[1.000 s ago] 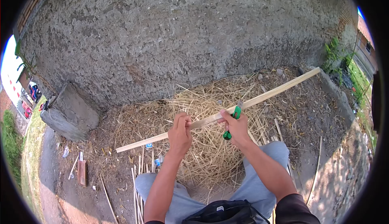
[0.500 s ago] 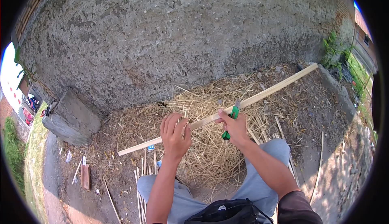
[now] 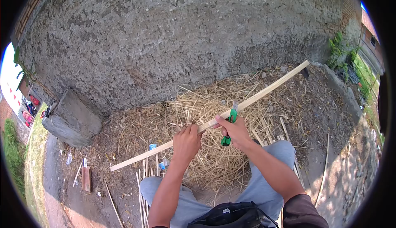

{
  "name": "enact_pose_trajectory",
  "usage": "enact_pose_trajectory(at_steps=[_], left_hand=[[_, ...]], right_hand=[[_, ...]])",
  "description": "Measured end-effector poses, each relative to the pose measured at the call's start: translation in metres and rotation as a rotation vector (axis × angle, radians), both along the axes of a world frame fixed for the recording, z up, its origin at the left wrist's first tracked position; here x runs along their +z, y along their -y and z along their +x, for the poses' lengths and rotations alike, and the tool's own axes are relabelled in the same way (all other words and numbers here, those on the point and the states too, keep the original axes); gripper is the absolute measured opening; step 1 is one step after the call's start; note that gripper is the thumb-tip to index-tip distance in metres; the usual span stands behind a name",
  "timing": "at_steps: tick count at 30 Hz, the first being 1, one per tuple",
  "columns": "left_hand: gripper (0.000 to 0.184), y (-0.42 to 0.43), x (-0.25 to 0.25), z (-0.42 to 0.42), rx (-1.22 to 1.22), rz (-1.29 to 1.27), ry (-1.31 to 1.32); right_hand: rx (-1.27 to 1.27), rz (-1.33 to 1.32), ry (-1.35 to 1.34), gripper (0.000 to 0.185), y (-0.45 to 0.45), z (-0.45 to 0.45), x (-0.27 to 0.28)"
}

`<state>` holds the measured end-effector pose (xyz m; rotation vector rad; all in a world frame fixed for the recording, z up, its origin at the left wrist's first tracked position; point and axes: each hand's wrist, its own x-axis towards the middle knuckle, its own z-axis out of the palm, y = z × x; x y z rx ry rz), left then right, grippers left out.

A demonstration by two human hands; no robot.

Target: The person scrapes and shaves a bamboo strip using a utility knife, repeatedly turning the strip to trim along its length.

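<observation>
While hands (image 3: 187,143) (image 3: 236,129) grip the strip (image 3: 208,124), ends (image 3: 304,65) jut outward.

A long, narrow, pale strip (image 3: 208,125) slants above the ground, its left end nearer the person, its right end farther off; a green-and-black cutter knife (image 3: 233,115) crosses it, metal blade (image 3: 235,104) bared, pointing away; blade contact is unclear.

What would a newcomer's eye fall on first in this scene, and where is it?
Probably the long pale wooden strip, slanting across the middle, with the left hand gripping it. Next might come the bright green-handled tool in the right hand. Beneath both hands, a heap of straw-like shavings spreads from between the knees toward the rough grey wall.
</observation>
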<state>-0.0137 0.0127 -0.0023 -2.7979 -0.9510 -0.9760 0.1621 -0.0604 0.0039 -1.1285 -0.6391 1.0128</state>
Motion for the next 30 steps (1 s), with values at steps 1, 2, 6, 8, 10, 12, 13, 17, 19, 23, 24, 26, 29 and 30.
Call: enact_pose_trajectory(at_steps=[1, 2, 6, 8, 10, 12, 13, 17, 19, 23, 24, 26, 29, 30], left_hand=[[0.014, 0.001, 0.000, -0.001, 0.042, -0.060, 0.007], [0.014, 0.001, 0.001, -0.004, 0.044, -0.060, 0.011], [0.014, -0.006, 0.034, -0.020, 0.151, -0.048, -0.108], [0.021, 0.001, 0.059, -0.027, 0.252, -0.144, -0.222], [0.026, 0.011, 0.067, -0.036, 0.266, -0.255, -0.253], [0.032, 0.017, 0.062, -0.047, 0.274, -0.371, -0.281], [0.038, 0.015, 0.052, -0.054, 0.165, -0.579, -0.277], [0.044, 0.027, 0.023, -0.058, -0.013, -1.076, -0.117], [0.042, 0.036, 0.021, -0.055, 0.014, -1.249, -0.129], [0.036, 0.048, 0.021, -0.045, 0.005, -1.388, -0.149], [0.036, 0.047, 0.017, -0.044, 0.008, -1.391, -0.147], [0.036, 0.041, 0.005, -0.042, -0.088, -1.387, -0.026], [0.037, 0.044, 0.009, -0.037, 0.042, -1.420, 0.086], [0.037, 0.043, 0.004, -0.037, 0.042, -1.420, 0.085]], right_hand=[[0.001, -0.001, 0.000, 0.021, 0.001, 0.001, 0.002], [0.050, -0.030, 0.015, 0.024, 0.003, 0.004, 0.005], [-0.003, -0.087, 0.118, 0.031, 0.003, 0.022, 0.011], [-0.108, -0.056, 0.162, 0.032, -0.003, 0.027, 0.008], [-0.186, -0.006, 0.222, 0.039, -0.002, 0.034, 0.008], [-0.184, 0.037, 0.330, 0.037, 0.001, 0.037, 0.006], [-0.187, 0.077, 0.443, 0.036, 0.004, 0.038, 0.006], [-0.070, 0.072, 0.691, 0.035, 0.027, 0.024, 0.018], [0.098, 0.111, 0.871, 0.037, 0.034, 0.019, 0.013], [0.100, 0.030, 1.234, 0.039, 0.042, 0.007, 0.010], [0.139, -0.021, 1.234, 0.039, 0.043, 0.004, 0.012], [0.176, -0.072, 1.232, 0.042, 0.042, -0.001, 0.012], [0.253, -0.137, 1.321, 0.037, 0.041, -0.008, 0.006], [0.239, -0.070, 1.309, 0.037, 0.041, -0.012, 0.003]])
